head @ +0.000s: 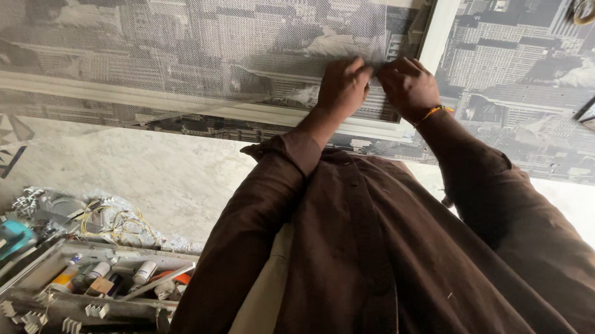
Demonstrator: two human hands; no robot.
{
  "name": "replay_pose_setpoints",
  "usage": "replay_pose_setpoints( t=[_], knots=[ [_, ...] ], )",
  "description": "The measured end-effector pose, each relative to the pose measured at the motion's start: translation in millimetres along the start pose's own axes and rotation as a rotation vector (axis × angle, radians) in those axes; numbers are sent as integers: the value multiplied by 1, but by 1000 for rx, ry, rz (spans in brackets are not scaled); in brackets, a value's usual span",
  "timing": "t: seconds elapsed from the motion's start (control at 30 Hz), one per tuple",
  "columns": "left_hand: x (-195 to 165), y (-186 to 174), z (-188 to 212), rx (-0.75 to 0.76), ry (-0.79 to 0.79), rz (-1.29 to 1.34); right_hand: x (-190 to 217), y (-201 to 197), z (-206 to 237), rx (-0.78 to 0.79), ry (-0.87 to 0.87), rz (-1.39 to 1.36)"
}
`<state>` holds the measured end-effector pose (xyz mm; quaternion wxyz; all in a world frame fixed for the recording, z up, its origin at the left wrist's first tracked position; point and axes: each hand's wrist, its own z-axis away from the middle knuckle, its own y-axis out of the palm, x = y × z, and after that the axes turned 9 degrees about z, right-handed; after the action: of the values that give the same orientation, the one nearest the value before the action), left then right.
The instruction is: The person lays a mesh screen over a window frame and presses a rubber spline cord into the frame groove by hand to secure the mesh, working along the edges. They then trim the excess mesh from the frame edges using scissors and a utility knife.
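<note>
Toolbox tray (62, 304) at the floor's lower left, tubes and wire in it. I see my left hand (342, 87) fingers pressed together, pinching the grey mesh screen (202, 30) near the right end of its white frame (177, 102). Right hand (410, 88) just beside it, pinching the same mesh spot, thumbs nearly touching.

My fingers are pressing fine grey woven mesh (202, 37), looking matt and slightly rough, against a smooth white-painted frame (438, 31). My brown cloth sleeves (261, 206) are looking soft above polished pale marble floor (159, 172).
</note>
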<state>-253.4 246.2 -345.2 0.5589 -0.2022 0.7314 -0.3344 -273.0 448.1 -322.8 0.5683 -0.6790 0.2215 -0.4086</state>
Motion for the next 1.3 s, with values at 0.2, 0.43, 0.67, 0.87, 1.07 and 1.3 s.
replay_pose_setpoints(
  t=[0.2, 0.43, 0.67, 0.87, 1.07, 1.3],
  knots=[
    [-10, -4, -15, 32, -108, 30, -1, -1, -14, 82, 189, -115],
    [-4, 5, -34, 147, -402, 56, 4, -2, -31, 49, 389, -193],
    [-9, -6, -18, 142, -346, -85, 3, -6, -32, 45, 432, -128],
    [5, -88, 37, 256, -400, -233, 8, -13, -37, 221, 514, -191],
    [51, -242, 141, 356, -579, -607, 23, -13, -25, 140, 502, -311],
    [102, -349, 240, 305, -572, -772, 47, -14, -39, 130, 1025, -1074]
  ],
)
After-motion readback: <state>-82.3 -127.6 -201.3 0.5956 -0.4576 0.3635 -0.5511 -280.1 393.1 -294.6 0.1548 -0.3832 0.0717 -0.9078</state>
